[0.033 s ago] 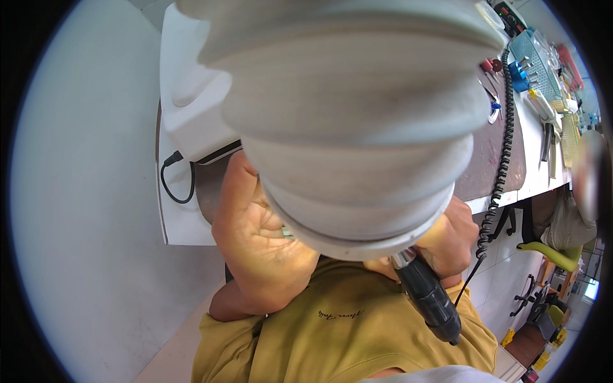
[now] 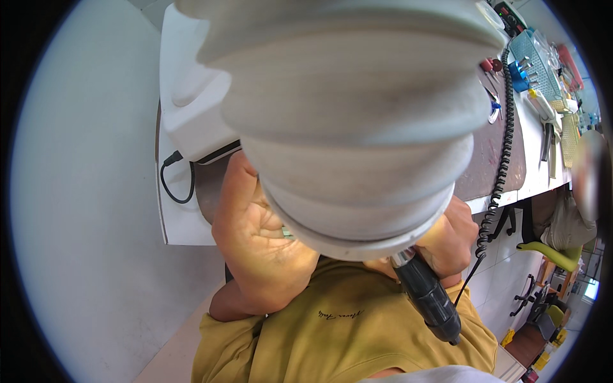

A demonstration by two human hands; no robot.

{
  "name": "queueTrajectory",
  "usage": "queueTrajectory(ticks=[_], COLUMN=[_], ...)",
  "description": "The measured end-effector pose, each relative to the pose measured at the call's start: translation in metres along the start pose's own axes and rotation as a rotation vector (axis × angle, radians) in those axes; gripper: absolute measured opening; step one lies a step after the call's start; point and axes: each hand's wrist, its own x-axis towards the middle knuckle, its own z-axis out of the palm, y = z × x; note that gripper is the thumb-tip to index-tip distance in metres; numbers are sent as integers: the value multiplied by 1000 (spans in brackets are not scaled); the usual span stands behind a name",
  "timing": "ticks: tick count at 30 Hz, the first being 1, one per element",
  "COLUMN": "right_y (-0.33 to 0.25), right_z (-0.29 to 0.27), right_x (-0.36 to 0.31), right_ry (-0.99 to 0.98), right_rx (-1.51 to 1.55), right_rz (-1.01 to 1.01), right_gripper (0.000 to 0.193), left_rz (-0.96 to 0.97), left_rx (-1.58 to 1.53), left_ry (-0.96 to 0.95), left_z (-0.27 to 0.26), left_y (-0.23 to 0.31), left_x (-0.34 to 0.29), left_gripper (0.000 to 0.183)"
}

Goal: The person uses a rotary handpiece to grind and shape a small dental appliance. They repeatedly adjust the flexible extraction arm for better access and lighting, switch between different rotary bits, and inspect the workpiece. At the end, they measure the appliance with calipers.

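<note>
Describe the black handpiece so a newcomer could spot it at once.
Find the big ribbed whitish hose filling the upper middle. Below its rim, beside the right hand, the black handpiece slants down over the yellow shirt. Unlike the thin coiled cord, it's thick, straight and silver-collared.

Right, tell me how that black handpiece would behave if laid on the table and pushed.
The black handpiece would likely stay stiff: its barrel looks straight and solid, with a shiny metal collar. Its rounded body would probably roll if nudged. The ridges toward its lower end might make it less slippery to pick up.
</note>
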Motion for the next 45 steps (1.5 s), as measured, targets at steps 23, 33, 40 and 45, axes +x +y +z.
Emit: queueTrajectory(ticks=[23, 33, 40, 45], right_y=[3, 2, 1, 2], right_z=[2, 1, 1, 4], right_x=[0, 1, 0, 0], right_ry=[30, 49, 51, 57], right_rx=[53, 51, 19, 17], right_rz=[-14, -12, -12, -15], right_gripper=[27, 27, 26, 26], left_rz=[98, 90, 59, 87], left_rx=[-12, -21, 50, -39], left_ry=[45, 14, 5, 69], left_z=[6, 7, 6, 11], left_y=[-2, 3, 9, 5], left_x=[1, 3, 4, 4], left_gripper=[61, 63, 63, 64])
